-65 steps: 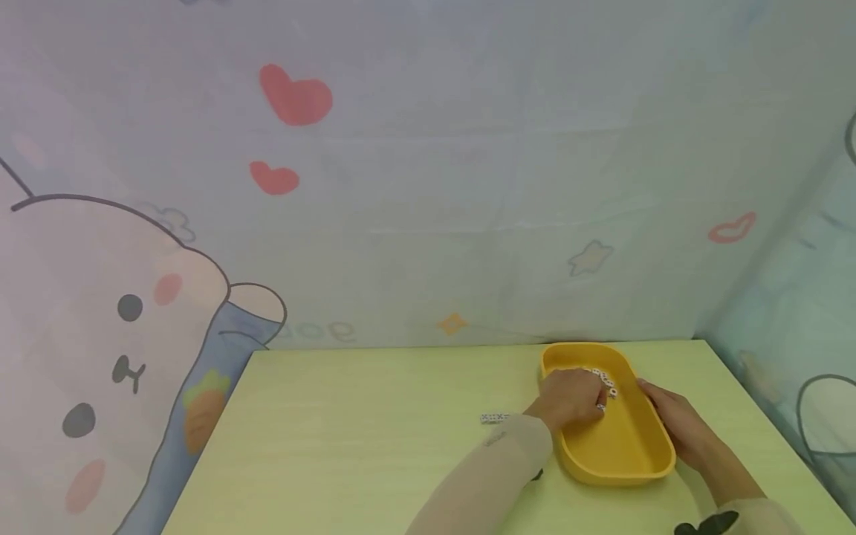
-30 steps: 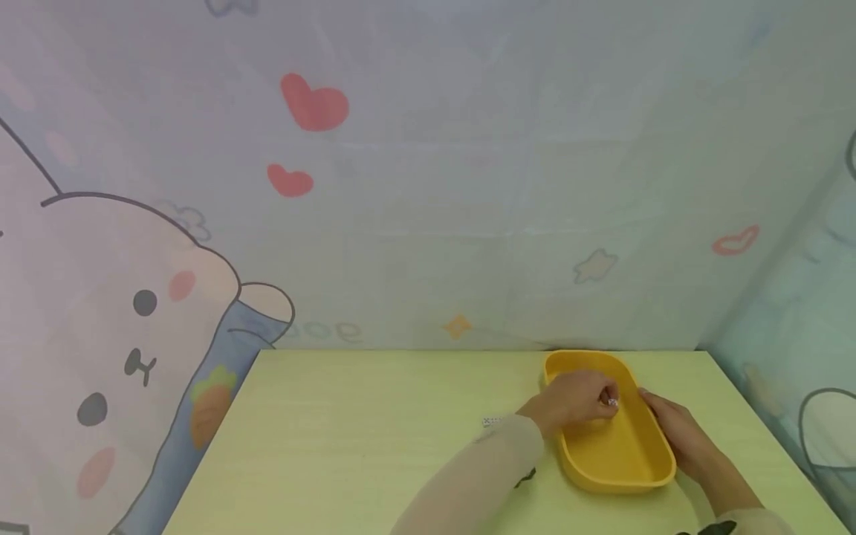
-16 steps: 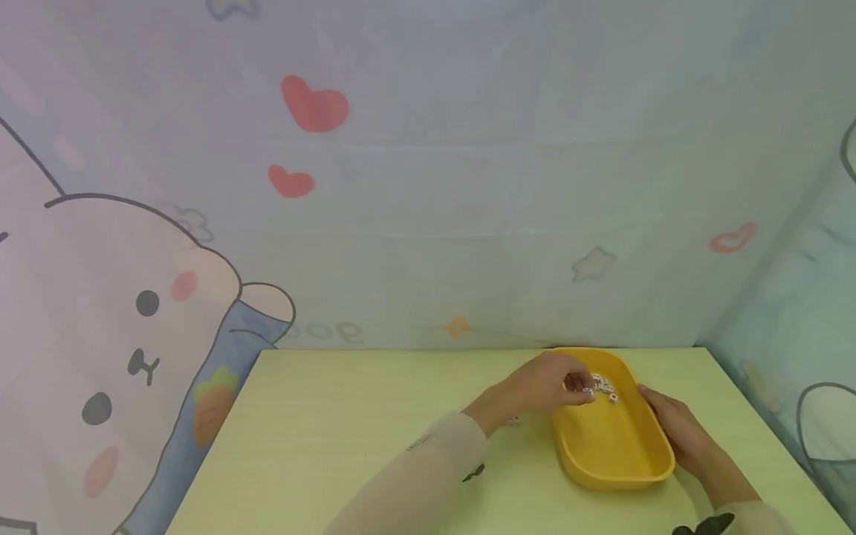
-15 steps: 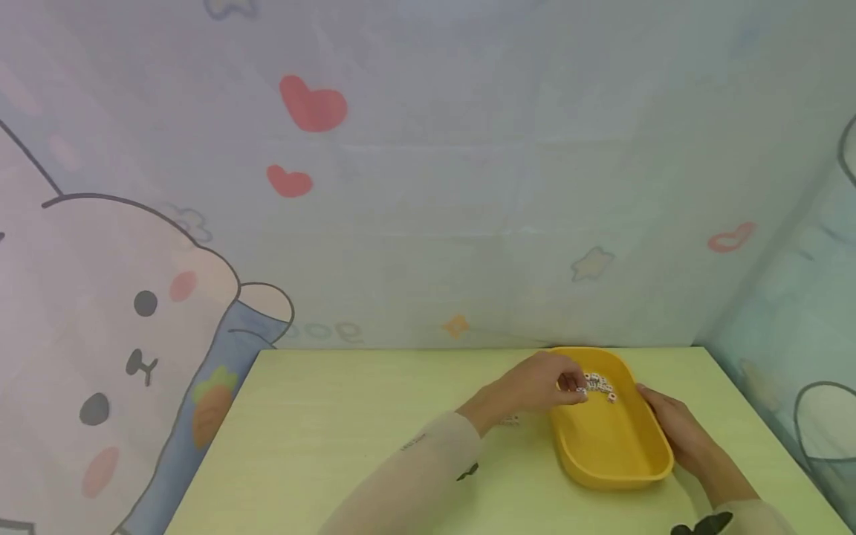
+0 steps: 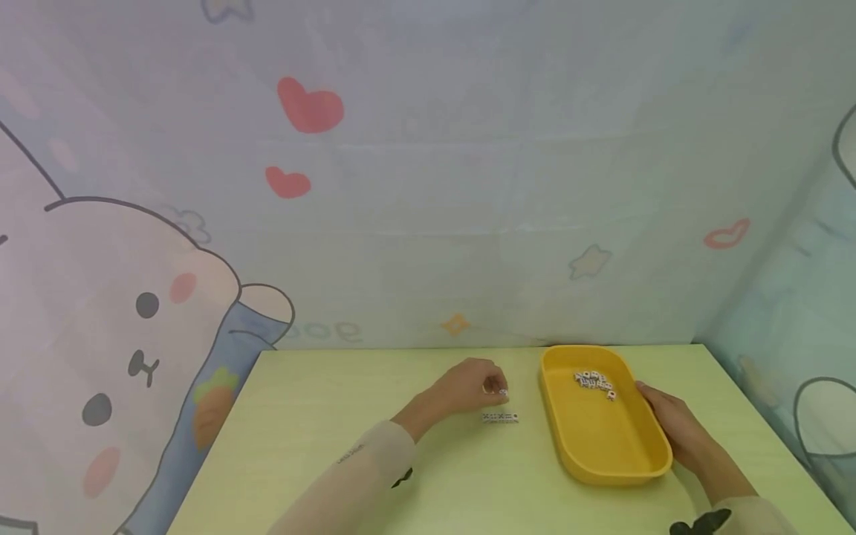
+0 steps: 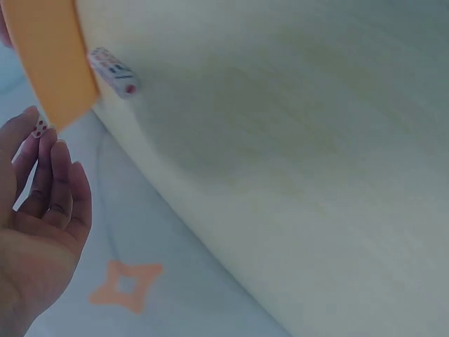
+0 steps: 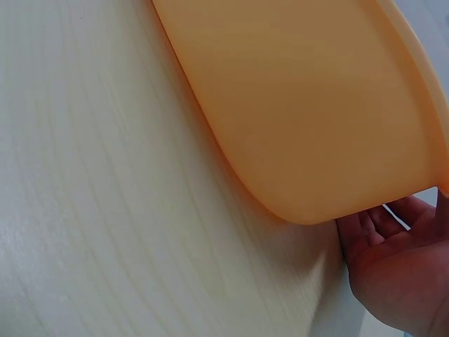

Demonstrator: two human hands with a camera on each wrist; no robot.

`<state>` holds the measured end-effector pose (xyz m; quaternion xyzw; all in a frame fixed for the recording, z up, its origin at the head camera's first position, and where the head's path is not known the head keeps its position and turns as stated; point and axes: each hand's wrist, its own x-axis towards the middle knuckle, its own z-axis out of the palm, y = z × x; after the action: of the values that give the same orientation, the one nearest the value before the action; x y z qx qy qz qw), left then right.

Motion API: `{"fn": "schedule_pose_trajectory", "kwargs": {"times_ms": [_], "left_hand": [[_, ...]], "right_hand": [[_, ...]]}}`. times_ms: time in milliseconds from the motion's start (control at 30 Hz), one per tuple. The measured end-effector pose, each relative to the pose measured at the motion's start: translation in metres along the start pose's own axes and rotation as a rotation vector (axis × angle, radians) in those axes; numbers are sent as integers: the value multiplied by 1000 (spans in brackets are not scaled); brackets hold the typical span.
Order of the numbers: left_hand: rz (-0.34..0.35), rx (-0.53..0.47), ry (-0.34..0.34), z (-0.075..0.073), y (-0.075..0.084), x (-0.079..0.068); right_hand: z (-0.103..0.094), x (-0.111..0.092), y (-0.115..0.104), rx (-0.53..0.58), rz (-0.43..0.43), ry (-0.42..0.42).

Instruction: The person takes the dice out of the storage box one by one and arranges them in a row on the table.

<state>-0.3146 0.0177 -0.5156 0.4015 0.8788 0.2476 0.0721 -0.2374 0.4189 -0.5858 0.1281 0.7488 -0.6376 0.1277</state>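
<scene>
My left hand pinches a small white die between thumb and fingertips, over the table just behind a short row of dice. The row lies straight, its dice side by side; one end shows a red dot in the left wrist view. To the right stands a yellow tray, with a loose cluster of dice at its far end. My right hand holds the tray by its right side, fingers against the outer wall and thumb by the rim.
The pale wooden table reaches back to a printed cloth backdrop. Another cloth side hangs along the right. The tray sits close to the table's back edge.
My left hand has picked a die out of the tray and carried it left, over to the row, which is now uncovered. The right hand has stayed at the tray.
</scene>
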Motion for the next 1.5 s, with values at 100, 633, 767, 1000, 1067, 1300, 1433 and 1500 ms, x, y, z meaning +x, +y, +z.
{"fn": "schedule_pose_trajectory", "kwargs": {"times_ms": [100, 633, 767, 1000, 1067, 1300, 1433, 1500], "left_hand": [[-28, -25, 5, 0, -14, -10], [-93, 82, -31, 27, -46, -35], [-96, 143, -22, 30, -41, -35], [-114, 167, -21, 32, -37, -33], [-121, 163, -19, 32, -36, -34], [-135, 131, -24, 34, -35, -35], [-140, 115, -27, 34, -35, -34], [-143, 115, -27, 35, -35, -33]], "right_hand": [[0, 0, -1, -7, -5, -2], [2, -1, 2, 8, -6, -4], [2, -1, 1, -6, -5, 0], [1, 1, 1, -6, -16, 0], [1, 2, 1, -6, -19, -2], [1, 2, 2, -16, -23, -1], [0, 1, 3, -13, -25, 1], [0, 1, 3, -12, -28, 0]]}}
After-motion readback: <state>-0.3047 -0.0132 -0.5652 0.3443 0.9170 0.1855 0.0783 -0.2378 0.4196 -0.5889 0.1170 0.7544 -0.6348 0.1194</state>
